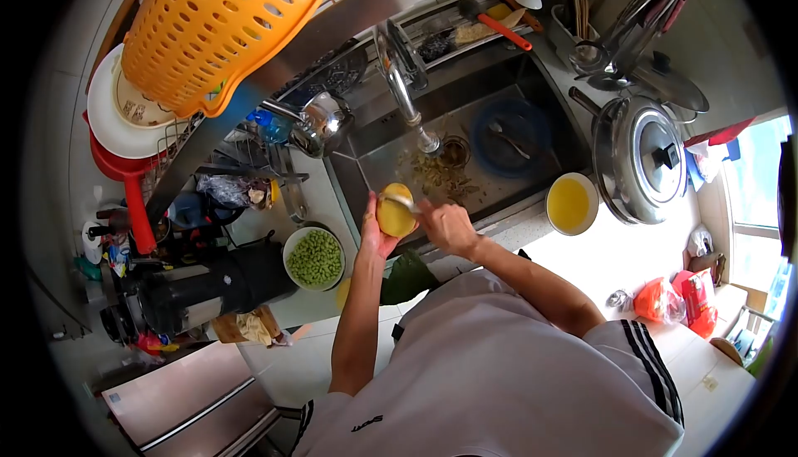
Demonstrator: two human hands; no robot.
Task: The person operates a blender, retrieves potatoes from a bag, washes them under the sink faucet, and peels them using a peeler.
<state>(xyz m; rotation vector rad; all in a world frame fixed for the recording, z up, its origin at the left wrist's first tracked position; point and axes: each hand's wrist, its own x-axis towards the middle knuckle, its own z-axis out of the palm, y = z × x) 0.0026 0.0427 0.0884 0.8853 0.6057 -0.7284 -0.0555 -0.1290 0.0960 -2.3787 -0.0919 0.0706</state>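
Observation:
Over the near edge of the sink, my left hand is closed around a yellow, peeled-looking potato. My right hand is closed on the handle of a small metal peeling tool; its shiny head lies against the upper part of the potato. Whether that tool is a peeler or a spoon I cannot make out. Brownish peelings are scattered in the sink below, around the drain. Above them hangs the spout of the faucet. A blue basin with a spoon in it sits in the sink.
A bowl of green peas or beans stands on the left counter, beside a black appliance. To the right are a bowl of yellow liquid and a lidded pan. An orange colander sits on the rack at upper left.

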